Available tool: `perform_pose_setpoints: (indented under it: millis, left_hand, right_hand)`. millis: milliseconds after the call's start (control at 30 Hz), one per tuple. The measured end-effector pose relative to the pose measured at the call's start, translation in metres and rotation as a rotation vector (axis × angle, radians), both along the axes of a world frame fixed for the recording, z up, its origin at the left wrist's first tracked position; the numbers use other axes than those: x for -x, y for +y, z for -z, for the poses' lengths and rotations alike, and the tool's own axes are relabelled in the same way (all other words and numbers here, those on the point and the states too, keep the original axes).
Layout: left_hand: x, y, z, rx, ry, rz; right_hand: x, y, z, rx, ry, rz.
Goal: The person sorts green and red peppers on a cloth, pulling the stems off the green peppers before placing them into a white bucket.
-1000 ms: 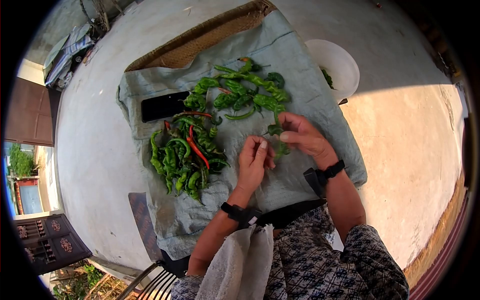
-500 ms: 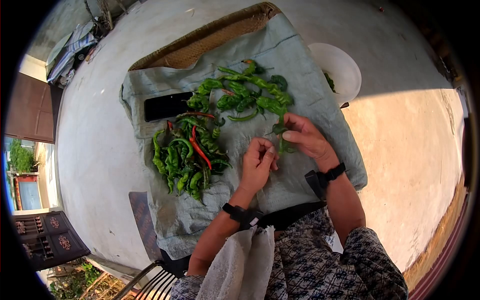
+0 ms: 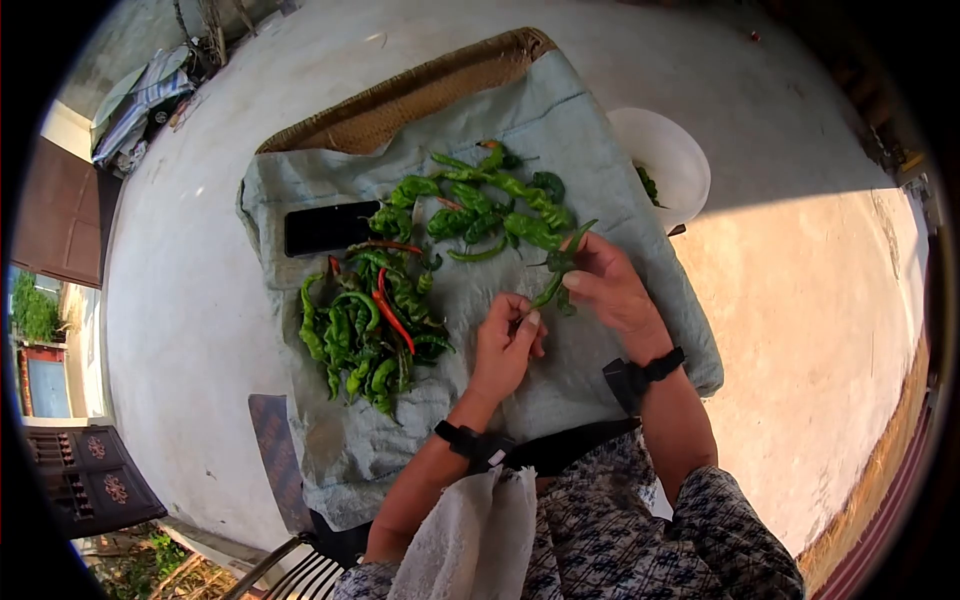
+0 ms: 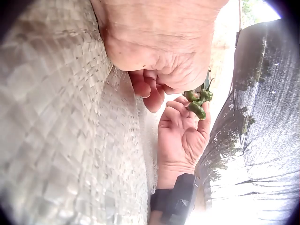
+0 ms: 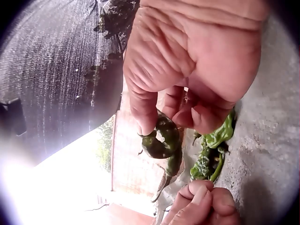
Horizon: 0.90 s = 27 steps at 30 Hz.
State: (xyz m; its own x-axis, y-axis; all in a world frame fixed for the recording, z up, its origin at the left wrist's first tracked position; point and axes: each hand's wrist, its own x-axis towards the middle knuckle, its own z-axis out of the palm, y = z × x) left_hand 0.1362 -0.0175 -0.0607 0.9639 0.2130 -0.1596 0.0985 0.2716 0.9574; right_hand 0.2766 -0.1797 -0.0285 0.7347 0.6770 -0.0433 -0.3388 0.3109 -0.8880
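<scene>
Green peppers (image 3: 547, 291), pinched in the fingers of the right hand (image 3: 617, 292), have been tilted within apparent reach of the left hand (image 3: 502, 350), its fingers pressed together, contents indeterminable.

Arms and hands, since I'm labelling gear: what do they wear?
The left strap and right strap are black, bearing dark left box and right box; the former has a small pale patch. Short, pale sleeves carry a dark print. Left hand and right hand are gloveless.
</scene>
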Motion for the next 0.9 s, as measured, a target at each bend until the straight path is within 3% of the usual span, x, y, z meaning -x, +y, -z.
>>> perform_pose_setpoints:
  millis: [233, 400, 600, 700, 900]
  left_hand:
    - [0.0, 0.0, 0.002, -0.007, -0.019, 0.016]
    - [-0.001, 0.0, -0.002, 0.007, -0.01, 0.014]
    - [-0.001, 0.0, 0.001, -0.011, -0.017, 0.021]
    - [-0.001, 0.001, 0.002, 0.001, -0.015, 0.02]
    - [-0.001, 0.001, 0.004, -0.01, -0.012, 0.035]
  right_hand:
    - [-0.035, -0.042, -0.069, 0.144, -0.231, 0.368]
    - [-0.105, -0.096, -0.085, 0.326, -0.488, 0.671]
    - [-0.137, -0.103, -0.093, 0.912, -0.861, 0.918]
    - [-0.123, -0.083, -0.098, 0.899, -0.874, 0.806]
    - [-0.061, 0.003, -0.083, 0.69, -0.869, 0.223]
